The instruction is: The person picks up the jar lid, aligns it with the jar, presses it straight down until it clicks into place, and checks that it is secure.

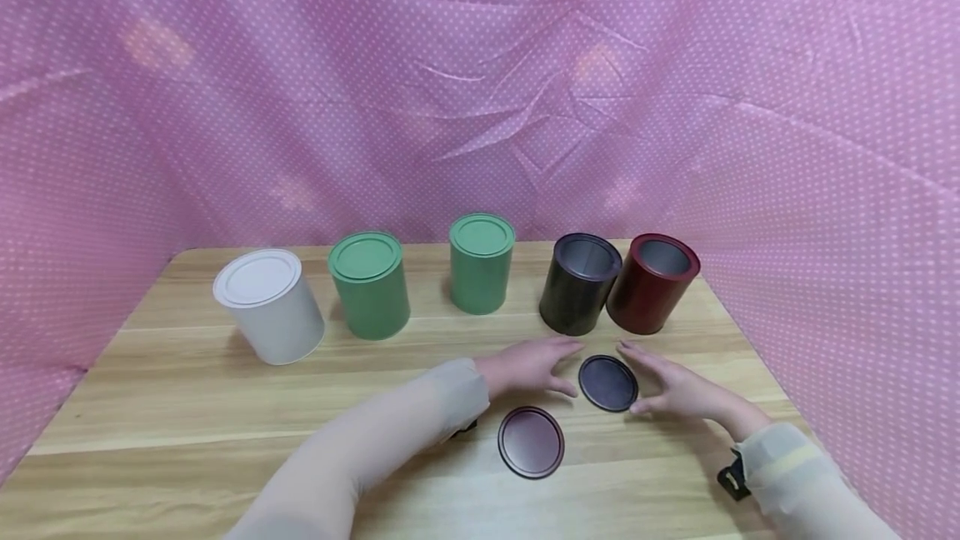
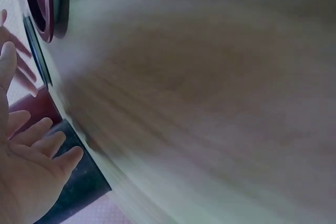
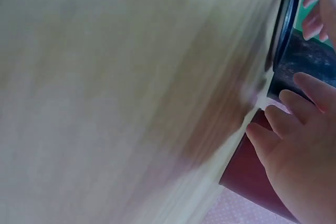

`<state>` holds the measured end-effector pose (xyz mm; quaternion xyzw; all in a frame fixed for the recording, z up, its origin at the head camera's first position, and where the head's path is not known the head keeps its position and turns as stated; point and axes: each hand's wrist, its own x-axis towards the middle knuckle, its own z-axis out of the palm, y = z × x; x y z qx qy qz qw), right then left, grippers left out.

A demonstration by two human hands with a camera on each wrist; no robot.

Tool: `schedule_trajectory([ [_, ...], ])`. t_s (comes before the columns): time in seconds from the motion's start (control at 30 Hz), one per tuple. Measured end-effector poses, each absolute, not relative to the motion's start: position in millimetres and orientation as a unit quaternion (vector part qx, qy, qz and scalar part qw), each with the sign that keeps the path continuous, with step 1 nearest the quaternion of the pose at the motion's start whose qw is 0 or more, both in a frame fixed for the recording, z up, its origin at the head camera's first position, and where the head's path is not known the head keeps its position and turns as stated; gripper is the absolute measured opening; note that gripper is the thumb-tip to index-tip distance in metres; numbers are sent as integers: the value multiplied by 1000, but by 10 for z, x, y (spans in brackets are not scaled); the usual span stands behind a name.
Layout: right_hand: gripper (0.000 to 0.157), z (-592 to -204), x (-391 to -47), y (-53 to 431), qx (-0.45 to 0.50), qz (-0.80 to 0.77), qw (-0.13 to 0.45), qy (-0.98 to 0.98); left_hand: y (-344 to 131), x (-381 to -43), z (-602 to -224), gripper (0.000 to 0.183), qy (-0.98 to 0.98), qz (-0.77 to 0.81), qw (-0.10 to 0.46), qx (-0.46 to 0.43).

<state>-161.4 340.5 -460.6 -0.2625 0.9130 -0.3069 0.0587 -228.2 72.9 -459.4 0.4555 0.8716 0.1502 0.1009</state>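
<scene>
A dark purple-black lid (image 1: 608, 383) lies flat on the wooden table between the two hands. My left hand (image 1: 528, 369) reaches in from the lid's left, fingers spread and holding nothing. From the other side comes my right hand (image 1: 678, 390), its thumb and fingers parted, fingertips right at the lid's right edge. Closer to me lies a dark red lid (image 1: 531, 442), just below the left hand. Behind the hands stand a black can (image 1: 573, 302) and a dark red can (image 1: 645, 298), side by side, both uncovered with their grey insides showing.
Two green cans (image 1: 480, 273) with lids on stand at the back, left of the black can. A white can (image 1: 281, 319), also lidded, is farthest left. Pink dotted cloth (image 1: 480, 107) hangs behind and along both sides of the table (image 1: 187, 423).
</scene>
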Motion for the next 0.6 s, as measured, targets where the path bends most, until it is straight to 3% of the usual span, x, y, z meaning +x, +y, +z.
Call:
schedule_trajectory([
  [0.6,87,-4571,-1612,3247,-230,-245,63,940,914,-2294,-4589,82,881,78,98,456],
])
